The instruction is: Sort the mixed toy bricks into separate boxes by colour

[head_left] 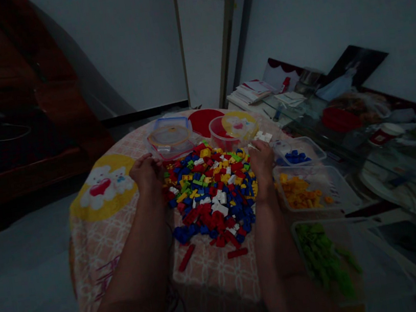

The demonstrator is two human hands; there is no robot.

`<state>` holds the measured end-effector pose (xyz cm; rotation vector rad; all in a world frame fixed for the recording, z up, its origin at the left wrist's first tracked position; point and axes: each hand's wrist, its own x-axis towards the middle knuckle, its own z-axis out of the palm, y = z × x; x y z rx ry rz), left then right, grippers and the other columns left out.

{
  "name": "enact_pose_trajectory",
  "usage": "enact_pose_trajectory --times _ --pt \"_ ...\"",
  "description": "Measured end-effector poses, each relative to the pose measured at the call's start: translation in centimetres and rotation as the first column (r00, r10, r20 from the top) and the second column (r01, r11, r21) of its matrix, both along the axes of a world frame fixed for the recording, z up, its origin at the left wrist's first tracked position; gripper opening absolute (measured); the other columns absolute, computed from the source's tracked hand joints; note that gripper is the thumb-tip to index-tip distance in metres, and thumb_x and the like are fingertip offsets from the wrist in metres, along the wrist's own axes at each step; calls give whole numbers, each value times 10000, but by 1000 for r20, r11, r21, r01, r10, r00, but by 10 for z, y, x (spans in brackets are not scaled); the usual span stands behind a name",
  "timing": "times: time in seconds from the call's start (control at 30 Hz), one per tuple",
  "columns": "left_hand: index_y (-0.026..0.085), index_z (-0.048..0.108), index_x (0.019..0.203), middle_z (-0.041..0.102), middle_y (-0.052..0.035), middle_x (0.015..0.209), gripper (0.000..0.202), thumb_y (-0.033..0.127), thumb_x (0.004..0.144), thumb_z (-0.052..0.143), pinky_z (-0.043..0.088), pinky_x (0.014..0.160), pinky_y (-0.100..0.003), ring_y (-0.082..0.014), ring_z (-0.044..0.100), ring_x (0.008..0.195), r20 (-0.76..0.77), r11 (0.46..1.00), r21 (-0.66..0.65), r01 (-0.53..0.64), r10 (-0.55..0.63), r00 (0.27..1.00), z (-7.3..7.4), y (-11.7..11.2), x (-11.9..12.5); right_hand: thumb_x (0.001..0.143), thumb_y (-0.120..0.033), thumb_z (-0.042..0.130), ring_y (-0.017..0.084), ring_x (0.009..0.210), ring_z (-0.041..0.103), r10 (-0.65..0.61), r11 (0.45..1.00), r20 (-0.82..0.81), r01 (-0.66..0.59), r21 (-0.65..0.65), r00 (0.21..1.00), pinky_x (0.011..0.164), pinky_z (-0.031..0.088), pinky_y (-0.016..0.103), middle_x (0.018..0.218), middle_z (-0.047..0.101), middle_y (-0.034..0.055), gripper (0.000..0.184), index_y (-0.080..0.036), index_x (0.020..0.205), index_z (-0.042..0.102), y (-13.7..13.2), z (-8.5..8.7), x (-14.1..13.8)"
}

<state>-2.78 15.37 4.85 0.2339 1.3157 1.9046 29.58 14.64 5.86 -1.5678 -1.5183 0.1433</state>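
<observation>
- At the middle of the round table, on the patterned tablecloth [104, 243]: mixed brick pile [211, 197], red, blue, yellow, green and white, lying between the 2 hands.
- 2 loose red bricks lie near the pile's near edge: long one [186, 257] to the left, short one [237, 252] to the right.
- Right of the pile, 3 open tubs in a row: blue-brick tub [318, 153] farthest, yellow-brick tub [335, 179] in the middle, green-brick tub [343, 240] nearest. The yellow one sits just beside the right forearm.
- Far side: clear lidded box [170, 138], red tub [222, 133], red lid [203, 120] behind them. Small white bricks [263, 137] lie just past the right fingers.
- Beyond the tubs on the right: a cluttered surface, paper stack [249, 93] at its far end.
- Open cloth on the left side and the near side of the pile; right and far sides are boxed in by containers.
- Left hand [146, 175]: palm down at the pile's left edge, fingers curled onto the bricks. Cannot tell if it grips any.
- Right hand [262, 161]: palm down at the pile's right edge, fingers bent down. Grip likewise unclear, too dark.
- Both forearms run straight out, roughly parallel, bracketing the pile.
</observation>
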Motion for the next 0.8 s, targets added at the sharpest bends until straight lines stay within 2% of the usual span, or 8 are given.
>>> enact_pose_trajectory --times 0.13,0.2,0.33,0.43,0.53,0.7,0.8 --pt "150 592 884 565 38 615 186 15 757 596 456 556 -182 -67 510 506 -23 1000 -18 13 -13 1000 3 -2 0 858 -247 553 219 817 727 110 963 -89 -129 -239 990 811 571 313 855 776 59 310 -149 976 823 -14 19 -12" --pt "149 593 886 568 34 614 191 13 753 573 459 554 -184 -69 506 499 -29 1000 -15 23 -23 999 3 -2 0 834 -215 581 193 749 706 172 925 -48 -178 -336 984 743 542 269 765 754 34 260 -159 890 828 -21 28 -18" --pt "151 595 887 557 31 599 259 -11 713 492 445 536 -189 -87 513 502 -11 1000 -11 14 -14 1000 2 -2 1 803 -151 616 170 719 686 278 845 98 -195 -497 956 685 484 229 696 737 39 218 -151 812 834 -30 39 -29" --pt "147 596 892 556 30 598 273 -22 706 488 447 551 -197 -88 512 510 -5 1000 -16 7 -7 1000 2 -2 1 810 -137 632 163 740 694 352 800 178 -197 -566 919 704 481 221 745 768 42 226 -157 873 848 -31 39 -36" --pt "143 599 886 561 28 596 240 -22 746 497 449 562 -200 -83 506 506 -14 1000 -11 1 -1 1000 3 -2 2 843 -163 651 172 813 722 377 778 237 -167 -606 896 743 498 227 907 812 52 241 -190 971 854 -29 36 -43" --pt "145 599 884 567 27 596 219 -20 775 504 450 560 -193 -79 509 500 -11 1000 -19 8 -8 1000 7 -4 4 863 -174 685 228 1109 721 399 791 383 -101 -604 833 915 506 255 1164 799 82 253 -238 1051 842 -28 35 -48" --pt "147 598 879 562 30 596 211 -11 773 508 463 573 -190 -79 522 510 -6 1000 -8 5 -5 1000 6 -4 3 896 -196 667 239 1154 706 390 802 405 -89 -591 827 955 504 279 1195 787 85 242 -245 1066 831 -29 35 -49"
